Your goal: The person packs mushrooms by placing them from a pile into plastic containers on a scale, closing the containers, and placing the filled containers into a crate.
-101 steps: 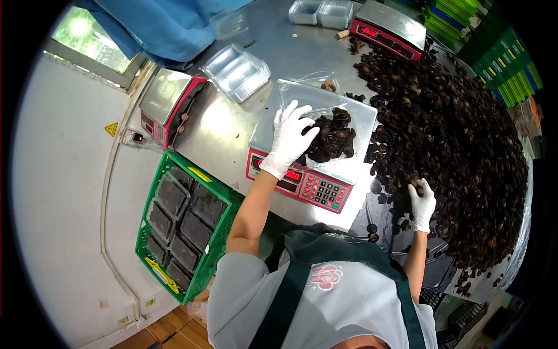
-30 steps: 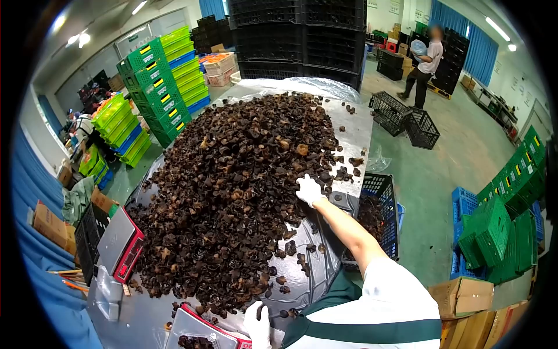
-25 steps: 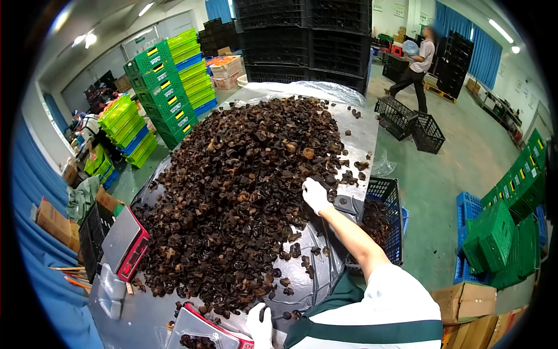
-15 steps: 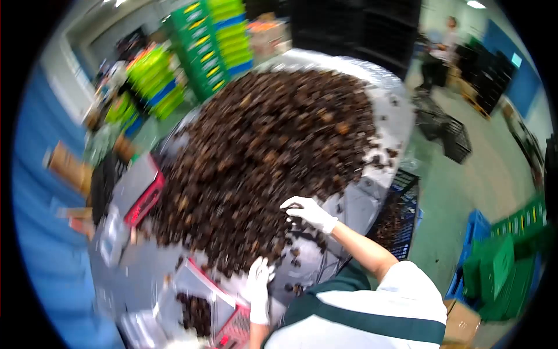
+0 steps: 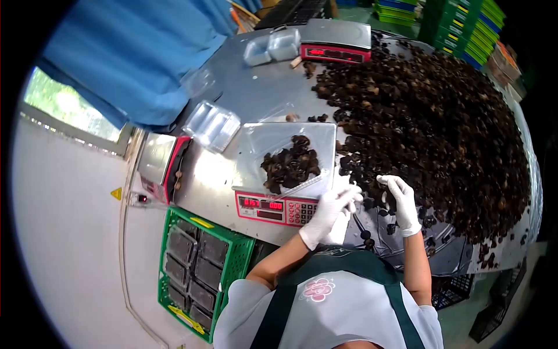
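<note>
My left hand (image 5: pixel 331 214), in a white glove, is beside the front right corner of a red-and-white digital scale (image 5: pixel 247 207). Its fingers are loosely bent and apart, with no item visible in them. On the scale's pan, a clear plastic tray (image 5: pixel 307 187) holds dark brown pieces of fungus (image 5: pixel 290 164). The red display seems to read 0.157. My right hand (image 5: pixel 401 203), also gloved, hovers at the near edge of a large heap of the same dark fungus (image 5: pixel 430 122). A gap shows between its curved fingers and thumb; nothing is visible there.
Empty clear trays (image 5: pixel 212 125) lie left of the scale. A second scale (image 5: pixel 335 43) stands at the back, a third scale (image 5: pixel 160 160) at the left edge. Below the table, a green crate (image 5: pixel 232 276) holds dark trays. A blue curtain (image 5: pixel 128 64) hangs at left.
My view has swung left and down from the heap toward the scale. My right hand has come back from over the heap, closer to my left hand, which stays beside the scale.
</note>
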{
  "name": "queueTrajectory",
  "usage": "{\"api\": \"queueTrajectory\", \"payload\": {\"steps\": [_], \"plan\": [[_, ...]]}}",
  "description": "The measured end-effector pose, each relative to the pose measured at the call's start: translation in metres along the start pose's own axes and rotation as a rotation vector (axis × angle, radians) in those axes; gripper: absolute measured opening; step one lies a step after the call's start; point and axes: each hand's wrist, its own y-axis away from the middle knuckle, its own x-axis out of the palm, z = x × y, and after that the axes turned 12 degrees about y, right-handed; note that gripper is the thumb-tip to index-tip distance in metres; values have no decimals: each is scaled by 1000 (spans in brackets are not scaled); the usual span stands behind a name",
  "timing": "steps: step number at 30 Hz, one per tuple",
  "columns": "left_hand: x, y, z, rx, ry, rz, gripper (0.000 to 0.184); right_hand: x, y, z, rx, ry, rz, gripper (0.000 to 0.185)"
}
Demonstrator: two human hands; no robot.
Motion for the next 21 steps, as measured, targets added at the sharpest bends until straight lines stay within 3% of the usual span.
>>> {"api": "queueTrajectory", "payload": {"steps": [3,5,7,9,12,13,21], "plan": [[-20,7,-46,490,-176,-157,23,11,-8,3,-32,-24,175,28],[-53,-1,-73,700,-319,-275,26,19,-11,0,-51,-32,199,33],[-80,-10,-97,862,-708,-345,32,26,-15,-1,-92,-53,228,46],[-94,-9,-107,739,-656,-322,45,27,-17,-3,-47,-42,258,52],[-127,-14,-114,853,-492,-340,39,26,-14,0,-59,-84,232,51],[-136,-11,-116,819,-308,-342,42,24,-14,1,-88,-87,218,45],[-187,25,-147,740,-161,-621,42,20,-25,15,-18,-21,137,27]]}}
